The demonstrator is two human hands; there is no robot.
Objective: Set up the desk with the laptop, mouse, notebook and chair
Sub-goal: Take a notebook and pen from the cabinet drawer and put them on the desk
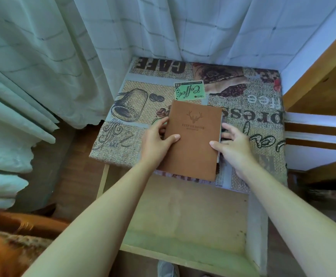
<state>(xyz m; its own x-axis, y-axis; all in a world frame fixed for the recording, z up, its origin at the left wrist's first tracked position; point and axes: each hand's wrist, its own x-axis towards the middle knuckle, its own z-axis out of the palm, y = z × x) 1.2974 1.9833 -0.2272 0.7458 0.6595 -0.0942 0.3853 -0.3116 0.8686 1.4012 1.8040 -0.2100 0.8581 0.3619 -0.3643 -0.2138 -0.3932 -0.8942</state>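
Observation:
A brown notebook [193, 140] with a stamped deer head lies on the small desk [135, 108], whose top is covered with a coffee-print cloth. My left hand [157, 140] grips the notebook's left edge, thumb resting on the cover. My right hand [233, 144] holds its right edge, thumb on the cover and fingers spread along the page side. The notebook's near end reaches over the desk's front edge. No laptop, mouse or chair is in view.
An open, empty wooden drawer [183, 222] juts out below the desk front. Pale curtains [63, 56] hang at the back and left. A wooden shelf unit [321, 92] stands to the right. An orange-brown cushion [7, 240] sits low left. A shoe [167, 269] shows below.

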